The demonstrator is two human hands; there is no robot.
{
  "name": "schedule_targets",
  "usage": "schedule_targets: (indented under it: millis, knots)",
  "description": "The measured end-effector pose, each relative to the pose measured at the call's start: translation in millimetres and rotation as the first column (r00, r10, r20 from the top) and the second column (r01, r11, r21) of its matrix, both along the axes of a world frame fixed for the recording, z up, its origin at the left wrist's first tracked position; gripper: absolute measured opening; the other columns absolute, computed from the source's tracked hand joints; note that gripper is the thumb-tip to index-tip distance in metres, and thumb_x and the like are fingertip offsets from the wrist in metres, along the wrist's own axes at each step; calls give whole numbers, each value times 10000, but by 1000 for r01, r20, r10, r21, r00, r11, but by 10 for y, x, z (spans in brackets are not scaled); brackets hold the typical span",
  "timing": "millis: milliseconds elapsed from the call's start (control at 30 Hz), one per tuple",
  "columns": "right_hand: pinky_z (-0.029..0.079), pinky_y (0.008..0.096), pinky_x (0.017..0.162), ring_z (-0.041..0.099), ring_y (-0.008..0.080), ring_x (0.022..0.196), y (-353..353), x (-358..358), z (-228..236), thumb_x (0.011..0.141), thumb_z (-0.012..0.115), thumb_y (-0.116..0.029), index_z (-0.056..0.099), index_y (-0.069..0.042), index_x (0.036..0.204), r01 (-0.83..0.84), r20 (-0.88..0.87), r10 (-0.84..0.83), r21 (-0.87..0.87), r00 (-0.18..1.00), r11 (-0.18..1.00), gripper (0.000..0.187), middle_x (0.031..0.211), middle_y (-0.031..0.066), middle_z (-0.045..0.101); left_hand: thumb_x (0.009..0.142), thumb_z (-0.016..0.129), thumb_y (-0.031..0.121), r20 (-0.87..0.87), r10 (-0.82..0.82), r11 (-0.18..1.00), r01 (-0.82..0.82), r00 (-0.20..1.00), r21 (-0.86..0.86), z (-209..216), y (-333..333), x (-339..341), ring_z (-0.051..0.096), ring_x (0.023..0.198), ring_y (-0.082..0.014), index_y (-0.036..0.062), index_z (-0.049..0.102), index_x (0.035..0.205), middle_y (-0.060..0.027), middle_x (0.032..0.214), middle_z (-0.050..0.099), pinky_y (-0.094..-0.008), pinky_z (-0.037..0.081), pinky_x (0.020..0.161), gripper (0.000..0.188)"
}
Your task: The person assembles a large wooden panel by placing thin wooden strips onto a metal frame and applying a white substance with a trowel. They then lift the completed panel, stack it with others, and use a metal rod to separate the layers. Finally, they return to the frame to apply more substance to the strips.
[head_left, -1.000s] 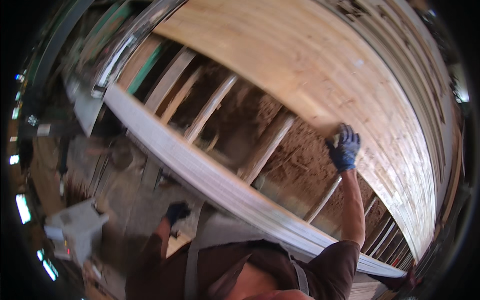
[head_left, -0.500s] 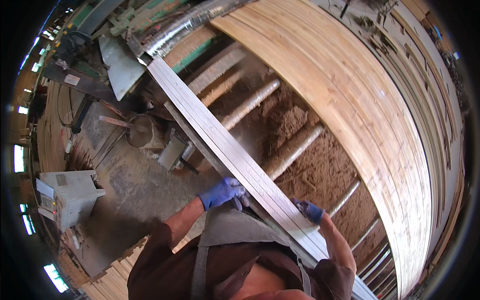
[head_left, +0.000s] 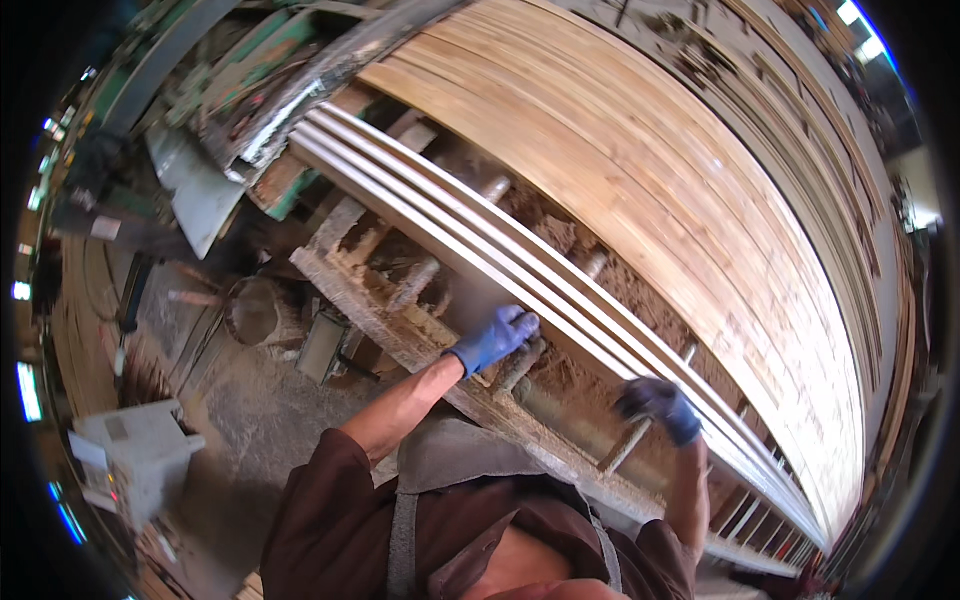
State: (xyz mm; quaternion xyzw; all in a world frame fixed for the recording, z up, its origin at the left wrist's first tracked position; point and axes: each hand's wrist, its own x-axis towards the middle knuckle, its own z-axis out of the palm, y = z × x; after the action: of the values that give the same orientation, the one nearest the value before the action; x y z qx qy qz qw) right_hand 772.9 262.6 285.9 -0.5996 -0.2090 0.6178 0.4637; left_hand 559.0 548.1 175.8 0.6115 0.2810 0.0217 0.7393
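Several narrow wooden boards (head_left: 468, 224) stand on edge side by side in a slanting row, their pale edges up, across the metal rollers (head_left: 412, 284). My left hand (head_left: 497, 340), in a blue glove, is at the near side of the row with its fingers curled in. Nothing shows in its grip, and I cannot tell whether it touches the nearest board. Farther right along the row, my right hand (head_left: 660, 405), in a dark blue glove, is smeared by motion. It lies close to the boards, its fingers unclear.
A wide layer of flat boards (head_left: 640, 150) lies beyond the row. Sawdust (head_left: 560, 385) fills the space beneath the rollers. A wooden rail (head_left: 370, 322) runs in front of me. At the upper left stands machinery with a metal plate (head_left: 190, 190); a grey box (head_left: 140, 450) is lower left.
The boards have moved away from me toward the wide layer and now stand on edge with gaps between them. Both hands have reached forward; the left no longer lies along the boards' near edge.
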Motion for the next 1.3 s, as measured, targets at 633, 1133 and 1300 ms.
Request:
schedule_targets:
  millis: [633, 1133, 1300]
  knots:
    - [448, 542, 1027, 559, 336, 1205, 327, 351, -1900, 746, 798, -436, 563, -131, 1337, 970, -805, -542, 207, 241, 123, 705, 1331, 110, 600, 984, 600, 435, -118, 88, 957, -117, 989, -264, -112, 381, 1072, 697, 753, -176, 57, 662, 996, -68, 886, 718, -364, 569, 722, 383]
    - [521, 387, 994, 610, 231, 1059, -155, -590, -1970, 941, 686, -190, 571, -43, 1233, 719, 107, -909, 578, 403, 386, 347, 1121, 113, 650, 863, 650, 646, 23, 372, 641, -239, 928, -729, -193, 413, 582, 501, 1290, -296, 134, 449, 1452, -104, 1425, 523, -481, 452, 1063, 806]
    - [562, 435, 922, 620, 256, 1004, -215, -1050, -1444, 942, 690, -211, 570, -52, 1207, 966, -619, -785, -218, -24, 143, 332, 1158, 97, 618, 852, 672, 641, -166, 292, 674, -326, 942, -663, -73, 352, -77, 507, 1293, -285, 160, 465, 1438, -95, 1428, 516, -528, 455, 1050, 786]
